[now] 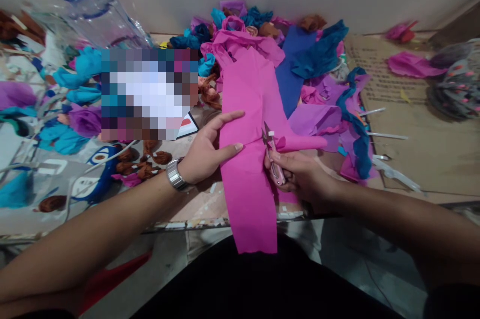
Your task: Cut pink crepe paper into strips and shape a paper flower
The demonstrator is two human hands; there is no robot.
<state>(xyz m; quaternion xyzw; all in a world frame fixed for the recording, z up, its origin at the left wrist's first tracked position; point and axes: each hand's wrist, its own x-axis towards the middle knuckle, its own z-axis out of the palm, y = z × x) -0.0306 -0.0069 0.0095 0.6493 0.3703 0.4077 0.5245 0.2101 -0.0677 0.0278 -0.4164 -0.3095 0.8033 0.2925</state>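
Note:
A long strip of bright pink crepe paper [249, 199] runs toward me, its near end hanging past the table edge. My left hand [210, 146] grips the strip's left side, thumb and index finger on top and the other fingers hidden beneath it. In my right hand [296, 174] is a pair of thread snips [275, 161] with pinkish handles, closed fingers around them. The snips' dark blades lie at the strip's right edge, near a crosswise crease or cut; which one I cannot tell. More pink paper spreads behind and to the right of the blades.
Crumpled blue, purple and brown paper pieces [315, 54] pile up at the back. A clear plastic bottle [101, 14] stands back left. Right lies a cardboard sheet [412, 154] with a white plastic knife-like tool [397, 175]. A blue pouch-like item [99, 171] and white cable sit left.

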